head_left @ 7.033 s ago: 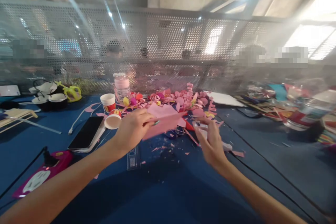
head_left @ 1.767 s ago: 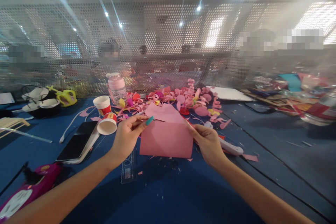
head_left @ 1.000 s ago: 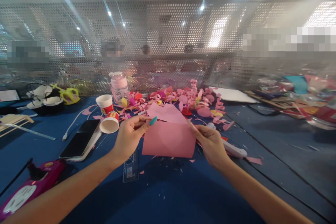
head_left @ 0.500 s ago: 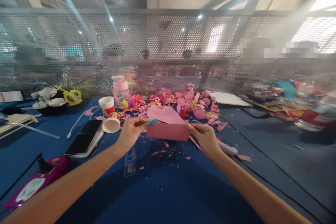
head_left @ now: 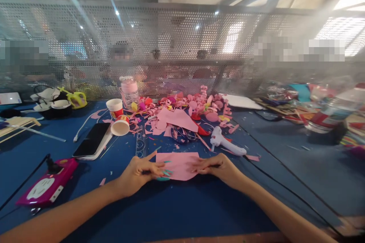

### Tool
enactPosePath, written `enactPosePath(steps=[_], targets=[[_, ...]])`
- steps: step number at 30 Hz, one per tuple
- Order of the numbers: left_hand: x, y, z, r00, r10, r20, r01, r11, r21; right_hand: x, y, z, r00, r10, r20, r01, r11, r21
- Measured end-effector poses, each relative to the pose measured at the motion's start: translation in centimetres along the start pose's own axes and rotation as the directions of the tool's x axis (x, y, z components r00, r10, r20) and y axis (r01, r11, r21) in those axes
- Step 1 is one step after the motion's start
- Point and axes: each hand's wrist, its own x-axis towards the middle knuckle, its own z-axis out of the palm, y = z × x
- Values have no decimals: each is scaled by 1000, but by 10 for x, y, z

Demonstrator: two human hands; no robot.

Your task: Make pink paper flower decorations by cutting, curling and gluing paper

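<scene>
A pink sheet of paper (head_left: pixel 179 163) lies flat on the blue table (head_left: pixel 176 212) close in front of me. My left hand (head_left: pixel 141 169) presses its left edge with spread fingers and teal nails. My right hand (head_left: pixel 218 167) rests on its right edge, fingers flat on the paper. Beyond the sheet lie a white glue gun (head_left: pixel 225 144), scissors (head_left: pixel 182 135) and a larger pink paper piece (head_left: pixel 178 118).
A heap of pink paper curls and scraps (head_left: pixel 196 104) fills the far middle. Two paper cups (head_left: pixel 118 117), a phone (head_left: pixel 92 143), a pink bottle (head_left: pixel 128 91) and a magenta power strip (head_left: pixel 47 186) sit left. A black cable (head_left: pixel 285 190) runs right. A perforated metal screen (head_left: pixel 182 45) backs the table.
I have brought the pink paper down from the air and laid it flat on the table nearer to me. Both hands now press on its edges instead of pinching it.
</scene>
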Motion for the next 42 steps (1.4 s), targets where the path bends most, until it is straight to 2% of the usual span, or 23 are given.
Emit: enactPosePath(steps=[5, 10, 15, 18, 20, 24, 26, 30, 35, 38, 42], targets=[[0, 5, 0, 968, 51, 245, -92, 983, 157, -2, 3, -3, 988, -55, 143, 71, 992, -108], [0, 9, -1, 933, 63, 354, -155, 959, 237, -7, -3, -2, 973, -103, 207, 150, 962, -227], [-3, 12, -4, 885, 133, 445, -277, 921, 274, -12, -16, 0, 946, -172, 275, 267, 893, -361], [-4, 15, -4, 873, 108, 476, -278, 912, 302, -13, -21, 3, 922, -226, 314, 351, 830, -432], [-3, 14, -3, 883, 81, 462, -252, 913, 321, -12, -20, 5, 915, -259, 309, 385, 791, -476], [-2, 8, 2, 916, 86, 392, -243, 897, 369, -7, -12, 11, 925, -335, 178, 374, 732, -570], [-3, 5, 4, 919, 133, 371, -287, 870, 400, -6, -9, 13, 907, -391, 155, 401, 694, -598], [-3, 6, 6, 885, 250, 394, -421, 792, 443, -10, -11, 18, 820, -531, 214, 513, 516, -686], [7, 12, 8, 836, 256, 486, -471, 789, 395, -19, -17, 21, 746, -584, 320, 535, 238, -811], [12, 10, 9, 812, 198, 549, -441, 824, 356, -19, -19, 27, 746, -567, 348, 512, 154, -845], [13, 9, 9, 838, 101, 537, -347, 857, 381, -14, -20, 50, 766, -561, 313, 393, 25, -919]])
